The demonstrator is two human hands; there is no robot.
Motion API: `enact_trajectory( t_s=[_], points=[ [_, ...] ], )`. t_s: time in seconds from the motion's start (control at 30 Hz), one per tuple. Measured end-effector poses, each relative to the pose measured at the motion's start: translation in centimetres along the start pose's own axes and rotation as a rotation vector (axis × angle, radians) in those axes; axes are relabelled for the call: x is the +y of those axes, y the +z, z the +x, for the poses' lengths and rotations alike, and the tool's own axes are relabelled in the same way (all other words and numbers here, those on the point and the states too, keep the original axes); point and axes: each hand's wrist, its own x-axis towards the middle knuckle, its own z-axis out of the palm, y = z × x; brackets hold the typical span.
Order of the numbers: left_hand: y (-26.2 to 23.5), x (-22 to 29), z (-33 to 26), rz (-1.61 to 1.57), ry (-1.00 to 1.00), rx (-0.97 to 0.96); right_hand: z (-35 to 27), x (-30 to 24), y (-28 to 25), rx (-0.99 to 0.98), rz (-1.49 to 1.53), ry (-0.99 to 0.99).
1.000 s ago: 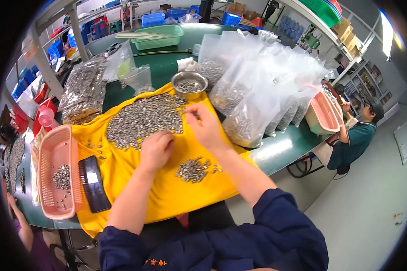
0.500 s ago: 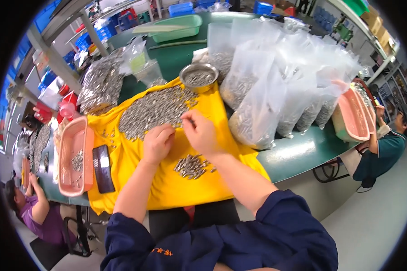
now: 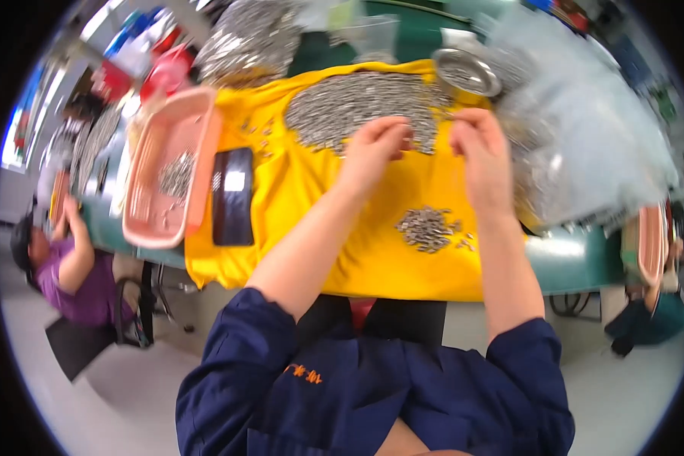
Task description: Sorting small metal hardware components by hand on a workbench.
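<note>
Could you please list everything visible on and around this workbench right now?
yellow cloth: one, yellow, spread over the green table
large pile of small metal parts: one, silver-grey, far end of the cloth
small pile of metal parts: one, grey, near the right forearm
pink tray: one, pink, left of the cloth, some parts inside
black device: one, black, beside the tray
metal bowl: one, silver, far right of the cloth
clear bags: several, right side
left hand: at the large pile's edge
right hand: beside it; grip unclear
</note>
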Motion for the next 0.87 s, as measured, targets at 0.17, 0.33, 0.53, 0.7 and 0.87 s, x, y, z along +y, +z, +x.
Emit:
enact_trajectory(
  t_s=[0.17, 0.33, 0.53, 0.7, 0.87],
  points=[
    [0.0, -1.2, 0.4, 0.051, 0.001, -0.118, -1.5, 2.5, -0.8, 0.086, -0.306, -0.178],
    [-0.5, -0.7, -0.5, -0.124, -0.037, -0.172, -2.2, 3.9, -1.1, 0.047, -0.351, -0.068],
    [-0.3, -1.4, -0.1, -0.033, 0.064, -0.219, -3.0, 4.3, -0.5, 0.022, -0.362, -0.063],
    [-0.9, 0.7, -0.4, 0.216, 0.022, -0.127, -2.2, 3.5, 0.1, 0.036, -0.281, -0.011],
    [-1.9, 0.3, -0.6, -0.173, -0.174, -0.128, -2.4, 3.4, 0.5, -0.099, -0.075, 0.034]
  ],
)
